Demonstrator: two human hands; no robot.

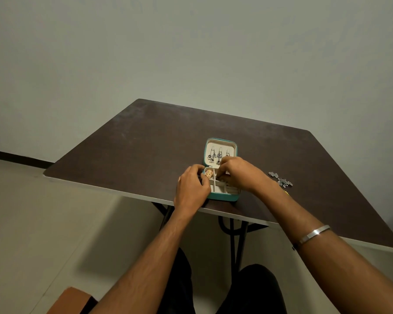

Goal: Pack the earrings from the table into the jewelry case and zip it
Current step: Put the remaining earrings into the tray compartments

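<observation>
A small teal jewelry case (225, 197) lies open near the table's front edge, its cream lid (220, 146) tipped back with several silver earrings hanging inside. A gold earring (209, 173) sits in the tray's back left compartment. My left hand (191, 189) grips the case's left side. My right hand (241, 174) reaches over the tray from the right, fingertips pinched together over a middle compartment; whatever they hold is too small to make out. A loose pile of silver earrings (280, 179) lies on the table to the right of the case.
The dark brown table (134, 150) stands against a plain wall, with its front edge just below the case. A silver bangle (314, 233) is on my right forearm. Black table legs (235, 241) and my knees are below.
</observation>
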